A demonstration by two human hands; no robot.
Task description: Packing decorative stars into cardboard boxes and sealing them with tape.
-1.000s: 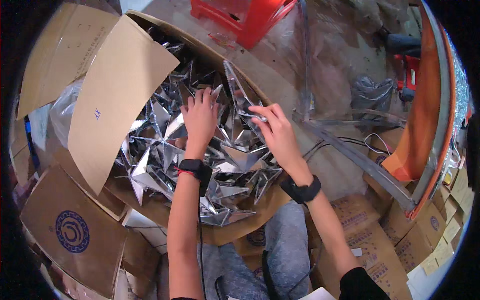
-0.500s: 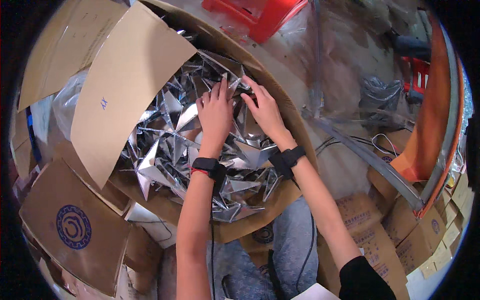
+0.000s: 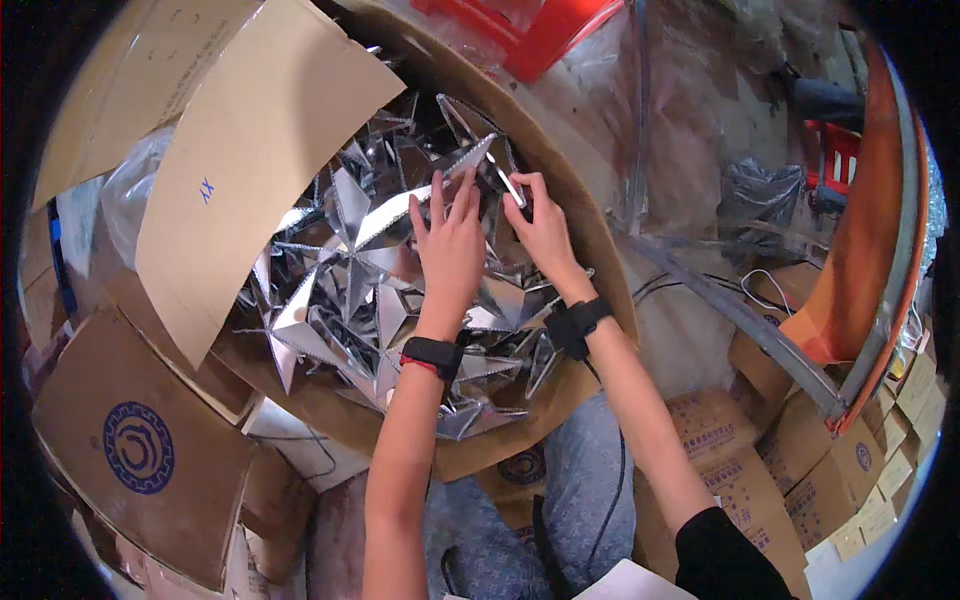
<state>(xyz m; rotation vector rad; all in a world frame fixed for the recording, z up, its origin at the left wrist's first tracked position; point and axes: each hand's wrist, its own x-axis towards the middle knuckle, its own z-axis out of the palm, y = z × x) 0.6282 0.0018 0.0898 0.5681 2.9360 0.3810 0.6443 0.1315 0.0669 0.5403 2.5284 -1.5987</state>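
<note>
Shiny silver star-shaped pieces [image 3: 300,320] with jagged edges lie heaped in a large cardboard box [image 3: 590,190]. Over the heap, my left hand [image 3: 452,250] lies with its fingers stretched and apart, the tips touching a bright star arm [image 3: 395,213]. To its right, my right hand [image 3: 545,232] pinches the edge of a silver star [image 3: 506,180] between thumb and fingers, by the box's right wall. Part of that star is hidden among the others. Both wrists wear black straps.
A tan box flap [image 3: 250,170] leans over the heap's left side. Another carton [image 3: 150,440] with a blue round emblem stands at lower left. Red plastic [image 3: 560,35] is beyond the box. An orange panel with a grey edge [image 3: 860,240] and stacked cartons [image 3: 840,480] are at right.
My right hand has drawn back slightly toward me and now pinches a star's edge. My left hand has shifted a little right and nearer. Stars by the far wall have tilted up.
</note>
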